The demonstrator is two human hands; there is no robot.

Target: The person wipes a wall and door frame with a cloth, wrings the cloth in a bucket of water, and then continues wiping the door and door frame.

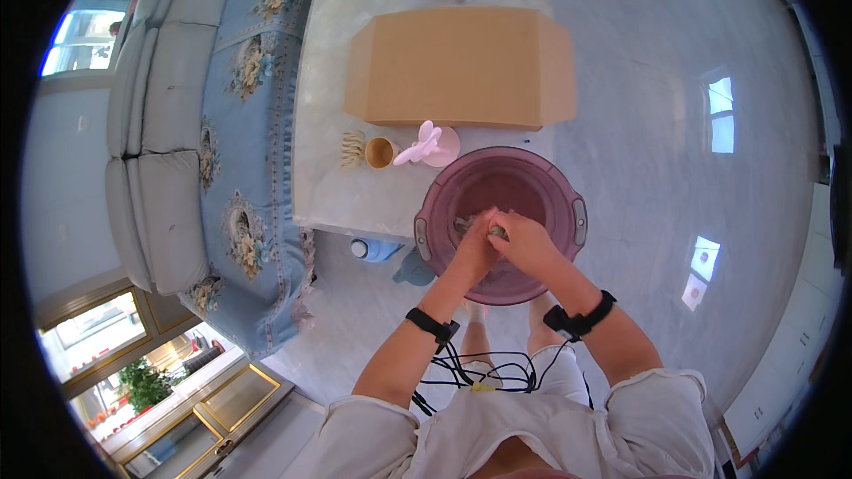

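Both hands are close together inside a pinkish plastic basin point(436, 196) with grey handles. My left hand point(476, 246) and my right hand point(522, 238) grip a bunched, greyish wet-looking cloth point(498, 232) between them. Part of the cloth shows to the left of the fingers, over the basin's inside. Whether the basin holds water is hard to tell. Black straps with cables sit on both forearms.
Beyond the basin, a cardboard box point(459, 66) lies on a pale table point(333, 199). Near its edge stand a pink rabbit-eared object point(426, 146) and a tan cup point(381, 153). Below are a blue bottle point(376, 249) and black cables point(492, 372). A sofa point(170, 93) is at left.
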